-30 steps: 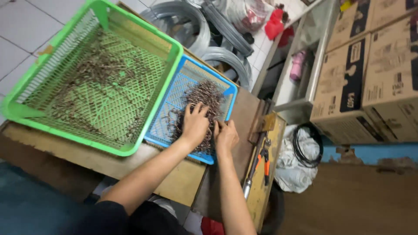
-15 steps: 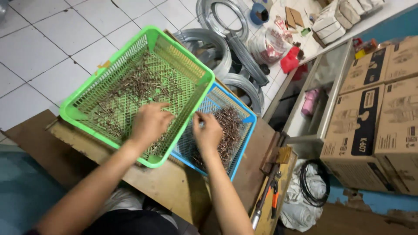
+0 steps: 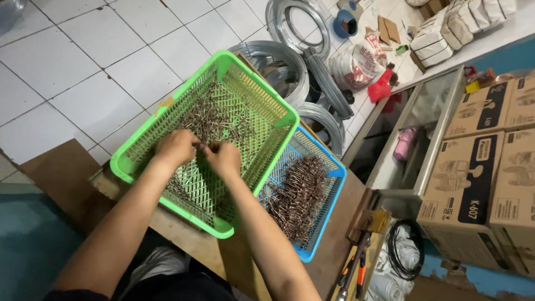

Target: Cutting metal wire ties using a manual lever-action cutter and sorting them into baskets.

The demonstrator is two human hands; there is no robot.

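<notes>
A green plastic basket (image 3: 262, 92) holds scattered rusty nails (image 3: 214, 114). Both my hands are inside it, close together near its middle. My left hand (image 3: 175, 147) is curled over nails, fingers closed on some. My right hand (image 3: 223, 158) sits beside it, fingers bent down into the nails. To the right, a blue plastic basket (image 3: 334, 178) carries a heap of nails (image 3: 298, 195). Both baskets rest on a wooden board (image 3: 334, 251).
Coils of grey wire (image 3: 278, 61) lie on the white tiled floor behind the baskets. Cardboard boxes (image 3: 473, 184) are stacked at the right. Pliers with orange handles (image 3: 356, 273) and a brush (image 3: 374, 222) lie on the board's right edge.
Both hands left the blue basket's nail heap and moved left into the green basket. The camera view also shifted, showing more floor.
</notes>
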